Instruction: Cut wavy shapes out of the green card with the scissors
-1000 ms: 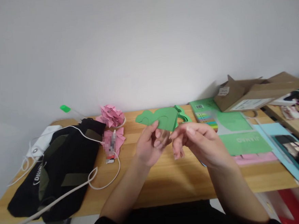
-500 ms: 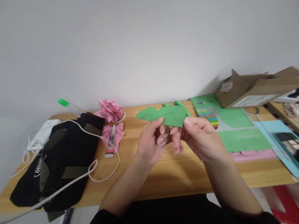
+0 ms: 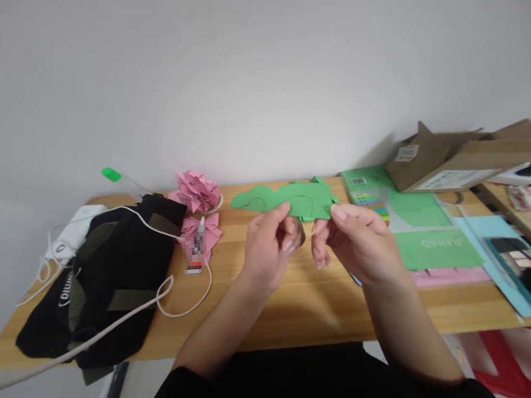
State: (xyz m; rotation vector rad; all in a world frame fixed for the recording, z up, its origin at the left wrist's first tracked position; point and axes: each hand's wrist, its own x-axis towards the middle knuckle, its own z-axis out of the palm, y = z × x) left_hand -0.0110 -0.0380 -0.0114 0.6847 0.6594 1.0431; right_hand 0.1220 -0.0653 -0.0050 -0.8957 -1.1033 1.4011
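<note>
A green paper cutout (image 3: 304,197) with dark curved lines drawn on it is held above the wooden table (image 3: 310,317). My left hand (image 3: 271,241) pinches its lower edge near the middle, thumb in front. At the right end, my right hand (image 3: 357,238) grips the same cutout between thumb and fingers. Other small green paper parts show behind its upper right edge.
Pink folded paper pieces (image 3: 196,191) and a small tube (image 3: 195,246) lie left of my hands. Further left are a black bag (image 3: 129,269) and white cables. Green packets (image 3: 433,249), a cardboard box (image 3: 463,158) and a phone (image 3: 525,272) occupy the right.
The cutout has shifted slightly left and sits more level, more stretched between my hands. My fingers below it have drawn apart.
</note>
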